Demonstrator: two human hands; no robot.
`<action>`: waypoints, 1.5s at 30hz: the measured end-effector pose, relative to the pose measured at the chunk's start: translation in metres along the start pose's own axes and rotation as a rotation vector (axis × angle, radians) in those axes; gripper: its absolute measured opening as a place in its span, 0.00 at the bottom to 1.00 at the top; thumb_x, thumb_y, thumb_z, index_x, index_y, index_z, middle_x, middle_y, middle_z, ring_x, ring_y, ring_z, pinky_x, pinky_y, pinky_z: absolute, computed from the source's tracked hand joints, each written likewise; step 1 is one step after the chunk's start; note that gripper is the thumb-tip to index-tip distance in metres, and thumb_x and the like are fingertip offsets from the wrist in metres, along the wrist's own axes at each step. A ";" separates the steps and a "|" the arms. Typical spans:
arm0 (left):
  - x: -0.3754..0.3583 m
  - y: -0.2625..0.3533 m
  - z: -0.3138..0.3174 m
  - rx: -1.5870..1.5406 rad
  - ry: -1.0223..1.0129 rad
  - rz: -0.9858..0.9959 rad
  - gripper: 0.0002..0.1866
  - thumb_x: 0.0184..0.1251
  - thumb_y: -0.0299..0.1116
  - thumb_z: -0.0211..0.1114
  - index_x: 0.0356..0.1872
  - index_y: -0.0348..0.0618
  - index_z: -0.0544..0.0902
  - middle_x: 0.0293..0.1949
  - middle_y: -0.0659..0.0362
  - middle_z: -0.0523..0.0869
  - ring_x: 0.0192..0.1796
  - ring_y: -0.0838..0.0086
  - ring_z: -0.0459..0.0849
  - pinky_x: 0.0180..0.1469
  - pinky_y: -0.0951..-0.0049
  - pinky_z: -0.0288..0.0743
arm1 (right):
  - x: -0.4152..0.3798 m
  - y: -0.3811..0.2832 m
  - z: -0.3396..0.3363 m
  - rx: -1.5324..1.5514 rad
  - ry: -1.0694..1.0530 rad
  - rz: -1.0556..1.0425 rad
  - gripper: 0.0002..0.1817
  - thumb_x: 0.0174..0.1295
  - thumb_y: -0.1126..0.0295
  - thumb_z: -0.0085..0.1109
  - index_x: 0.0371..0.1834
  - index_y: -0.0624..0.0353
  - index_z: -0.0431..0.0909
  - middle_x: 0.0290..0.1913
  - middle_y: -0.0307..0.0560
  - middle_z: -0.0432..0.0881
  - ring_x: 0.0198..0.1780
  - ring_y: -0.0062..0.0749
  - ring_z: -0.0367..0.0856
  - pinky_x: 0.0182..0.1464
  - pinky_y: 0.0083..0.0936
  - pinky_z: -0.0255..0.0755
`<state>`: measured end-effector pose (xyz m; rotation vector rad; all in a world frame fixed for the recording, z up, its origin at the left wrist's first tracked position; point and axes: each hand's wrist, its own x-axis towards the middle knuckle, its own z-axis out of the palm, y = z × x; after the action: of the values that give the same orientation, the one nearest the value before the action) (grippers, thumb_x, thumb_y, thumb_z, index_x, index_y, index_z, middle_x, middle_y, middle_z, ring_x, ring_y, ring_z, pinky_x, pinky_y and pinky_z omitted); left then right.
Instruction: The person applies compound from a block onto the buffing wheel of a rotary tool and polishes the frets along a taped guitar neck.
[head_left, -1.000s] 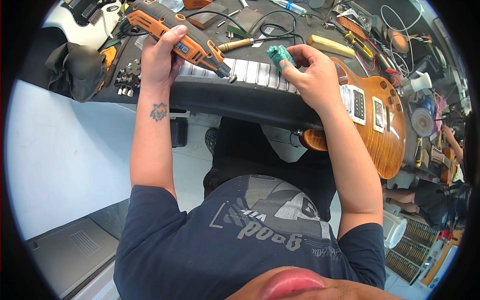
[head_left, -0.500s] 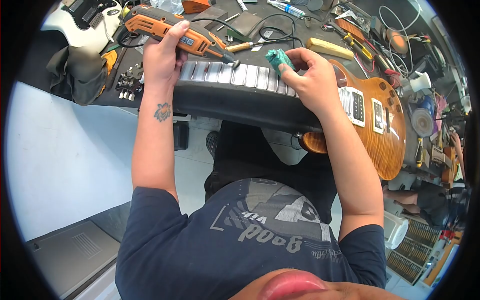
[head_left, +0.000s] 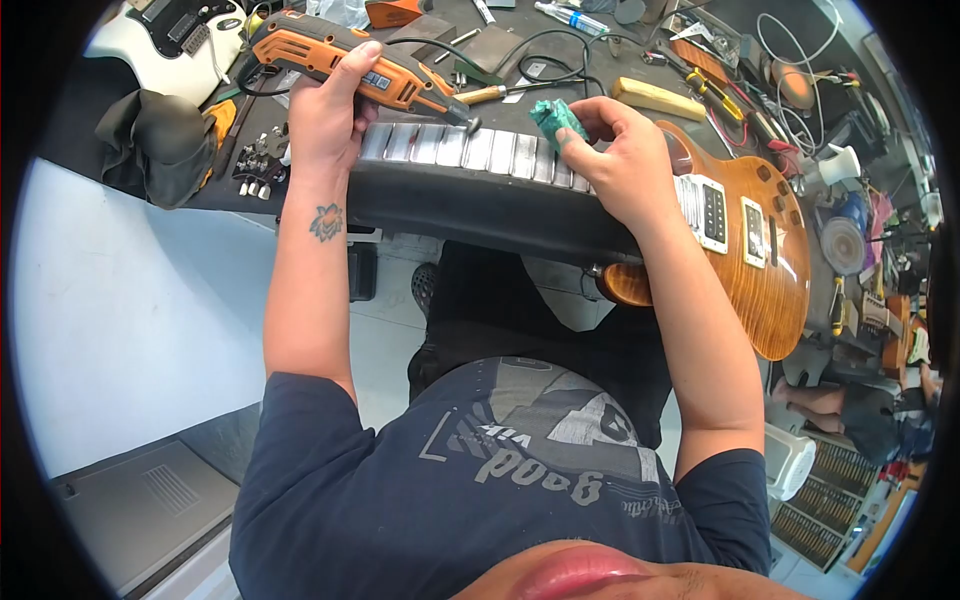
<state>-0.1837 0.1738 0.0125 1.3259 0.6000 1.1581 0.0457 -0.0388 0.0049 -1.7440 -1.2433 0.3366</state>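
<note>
My left hand [head_left: 335, 105] is wrapped round an orange and black rotary tool [head_left: 345, 65], which has a small round tip on its end. That tip is just above the guitar neck [head_left: 475, 152], whose fretboard is covered in shiny silver strips between the frets. In my right hand [head_left: 625, 155] is a green block of what looks like polishing compound [head_left: 556, 122], pinched between thumb and fingers over the neck. Tip and block are a short gap apart. The amber electric guitar body [head_left: 765, 270] lies to the right, partly hidden by my right forearm.
A white guitar body [head_left: 160, 60] and a dark cloth [head_left: 155, 145] lie at the left. Behind the neck are a wooden block [head_left: 658, 98], a black cable [head_left: 560, 78] and scattered tools. Another person's legs [head_left: 840, 405] show at the far right.
My right hand and the green block have shifted very slightly left. The rotary tool is almost still. The person at the far right has moved.
</note>
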 end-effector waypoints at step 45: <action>-0.031 -0.011 0.016 -0.236 -0.181 0.185 0.10 0.68 0.23 0.77 0.48 0.38 0.88 0.41 0.57 0.92 0.39 0.72 0.92 0.37 0.71 0.89 | -0.002 -0.007 0.000 -0.034 0.005 -0.119 0.16 0.61 0.66 0.75 0.49 0.64 0.88 0.44 0.48 0.90 0.43 0.34 0.88 0.49 0.31 0.82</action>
<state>-0.1777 0.1404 -0.0023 1.2841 0.2046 1.2019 0.0406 -0.0397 0.0104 -1.6895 -1.3498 0.2426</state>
